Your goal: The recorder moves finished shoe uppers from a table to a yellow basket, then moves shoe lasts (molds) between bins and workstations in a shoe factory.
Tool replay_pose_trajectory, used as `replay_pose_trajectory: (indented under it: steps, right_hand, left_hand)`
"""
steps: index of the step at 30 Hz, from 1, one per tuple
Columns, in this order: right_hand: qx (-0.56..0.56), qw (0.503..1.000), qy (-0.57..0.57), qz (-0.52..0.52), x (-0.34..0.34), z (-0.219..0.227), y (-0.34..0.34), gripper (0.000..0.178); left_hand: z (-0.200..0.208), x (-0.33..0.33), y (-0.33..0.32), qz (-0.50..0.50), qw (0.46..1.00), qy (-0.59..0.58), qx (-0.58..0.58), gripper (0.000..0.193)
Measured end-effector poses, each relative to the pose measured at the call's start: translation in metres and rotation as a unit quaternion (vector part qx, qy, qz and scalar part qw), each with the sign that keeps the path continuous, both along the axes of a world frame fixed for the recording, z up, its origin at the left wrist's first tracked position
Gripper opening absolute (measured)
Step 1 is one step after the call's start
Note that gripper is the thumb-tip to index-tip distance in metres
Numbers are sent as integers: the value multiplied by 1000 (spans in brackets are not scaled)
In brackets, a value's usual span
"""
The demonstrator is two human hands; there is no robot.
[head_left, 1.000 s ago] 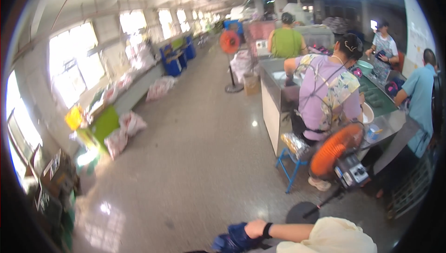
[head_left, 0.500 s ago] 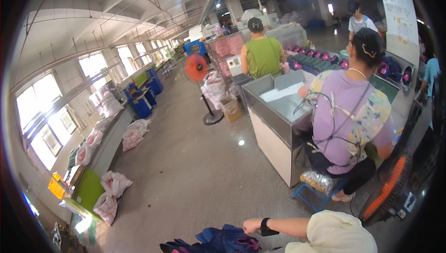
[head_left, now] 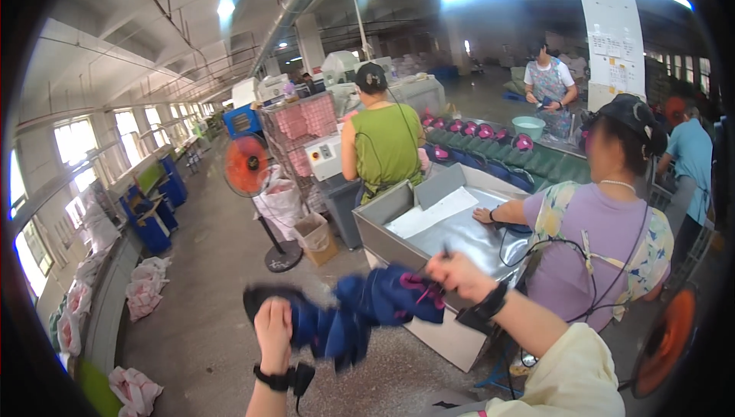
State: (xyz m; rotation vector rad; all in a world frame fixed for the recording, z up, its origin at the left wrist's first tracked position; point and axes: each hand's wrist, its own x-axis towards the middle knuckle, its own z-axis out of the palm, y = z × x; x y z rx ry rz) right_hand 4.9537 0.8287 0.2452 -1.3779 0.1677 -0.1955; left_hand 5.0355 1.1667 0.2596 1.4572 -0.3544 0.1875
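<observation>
A bundle of navy blue fabric pieces (head_left: 360, 311) with pink edging hangs in the air between my two hands, blurred by motion. My left hand (head_left: 274, 327) is closed on its darker left end. The fingers of my right hand (head_left: 462, 275) are closed on the right end, by the pink edging. What exact kind of pieces these are cannot be made out. Beyond my right hand stands a metal-topped work table (head_left: 390, 265), its tray bearing a white sheet (head_left: 440, 212).
A seated person in purple (head_left: 582, 256) works close on my right, a hand in the tray. Someone in green (head_left: 383, 137) stands ahead by a conveyor (head_left: 563, 164) of dark pieces with pink. An orange-red fan (head_left: 246, 166), a carton (head_left: 315, 239) and sacks (head_left: 145, 287) stand to the left.
Both hands and the navy bundle have risen from the lower edge into the middle. My left hand has come into view. The view has swung right; the person in purple now reaches into the tray.
</observation>
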Motion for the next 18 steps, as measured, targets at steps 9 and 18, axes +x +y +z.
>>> replay_pose_trajectory:
  steps: [9,18]
  right_hand:
    - [41,973,-128,-190,100,4,-185,19]
    - [-108,897,157,-399,220,-204,-272,24]
  left_hand:
    - [21,224,-325,-322,946,-23,-42,22]
    - [-190,345,-521,-330,866,-146,345,30]
